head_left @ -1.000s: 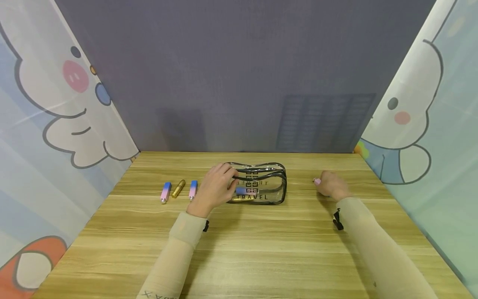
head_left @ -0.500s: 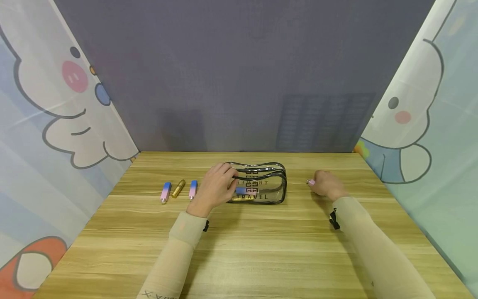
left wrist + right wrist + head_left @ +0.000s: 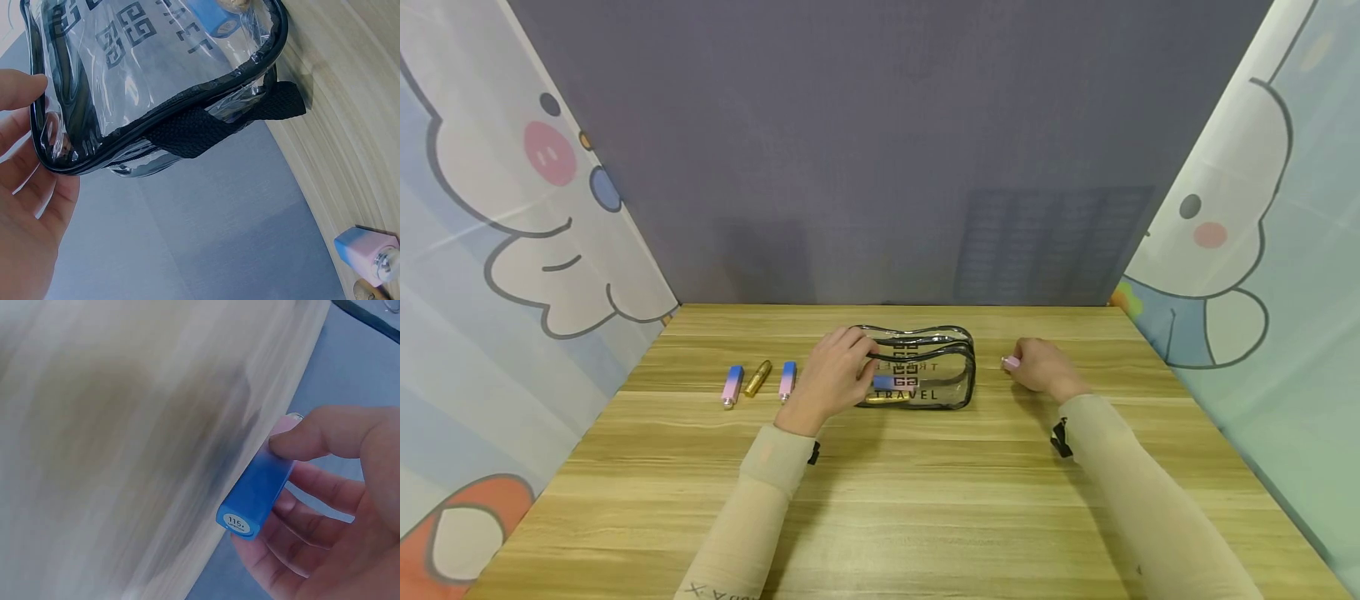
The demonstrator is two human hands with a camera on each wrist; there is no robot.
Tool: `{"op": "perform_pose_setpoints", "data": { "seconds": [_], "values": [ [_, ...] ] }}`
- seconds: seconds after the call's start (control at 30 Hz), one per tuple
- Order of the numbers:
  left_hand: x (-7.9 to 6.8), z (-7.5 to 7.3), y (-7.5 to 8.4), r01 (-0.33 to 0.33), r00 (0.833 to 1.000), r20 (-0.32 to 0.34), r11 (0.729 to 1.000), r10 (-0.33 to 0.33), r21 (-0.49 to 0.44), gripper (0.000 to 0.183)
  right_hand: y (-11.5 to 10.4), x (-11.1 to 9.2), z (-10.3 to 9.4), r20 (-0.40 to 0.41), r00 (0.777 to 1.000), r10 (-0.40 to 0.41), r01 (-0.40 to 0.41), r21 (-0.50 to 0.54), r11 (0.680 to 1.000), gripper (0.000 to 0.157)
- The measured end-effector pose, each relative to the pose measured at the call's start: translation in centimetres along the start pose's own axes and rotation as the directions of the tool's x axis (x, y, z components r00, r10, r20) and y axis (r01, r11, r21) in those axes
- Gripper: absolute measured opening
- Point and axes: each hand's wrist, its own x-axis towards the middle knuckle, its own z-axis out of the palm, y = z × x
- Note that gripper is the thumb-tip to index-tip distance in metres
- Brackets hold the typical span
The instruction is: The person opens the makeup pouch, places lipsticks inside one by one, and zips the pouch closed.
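Note:
A clear pouch (image 3: 951,392) with black piping and "TRAVEL" lettering stands on the table. Its upper left edge is held by my left hand (image 3: 832,371), thumb on one side and fingers on the other in the left wrist view. Through the plastic show a blue-pink lipstick (image 3: 883,382) and a gold tube (image 3: 887,398). To the right of the pouch, my right hand (image 3: 1043,367) grips another blue-pink lipstick (image 3: 253,490) between thumb and fingers; its round end label reads 115. That lipstick is just off the tabletop, its pink end toward the pouch.
Left of my left hand lie two blue-pink lipsticks, one at the outer side (image 3: 733,387) and one close to the wrist (image 3: 787,381), with a gold tube (image 3: 758,378) between them. A grey panel (image 3: 880,167) rises behind the wooden table (image 3: 925,508).
My right hand has moved left toward the pouch, carrying the lipstick. The left hand and the pouch have stayed in place.

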Motion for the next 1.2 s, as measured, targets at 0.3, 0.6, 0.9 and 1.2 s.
{"op": "perform_pose_setpoints", "data": {
  "seconds": [0.3,0.6,0.9,1.2],
  "values": [
    [0.0,-0.1,0.1,-0.013,1.0,-0.001,1.0,0.013,0.006,0.009,-1.2,-0.1,0.1,-0.041,0.999,-0.023,0.024,0.012,1.0,0.027],
    [0.0,-0.1,0.0,-0.011,1.0,0.004,1.0,0.011,0.01,0.009,-2.3,-0.8,-0.5,-0.079,0.996,-0.039,0.044,0.068,0.997,0.029],
    [0.0,0.0,0.0,-0.009,1.0,0.004,1.0,0.009,0.005,0.009,-3.7,-1.5,-1.5,-0.135,0.988,-0.079,0.093,0.101,0.991,0.025],
    [0.0,-0.2,0.0,-0.011,1.0,-0.003,1.0,0.011,-0.004,0.009,-5.3,-1.9,-2.3,-0.188,0.976,-0.112,0.128,0.071,0.989,0.024]
  ]
}}
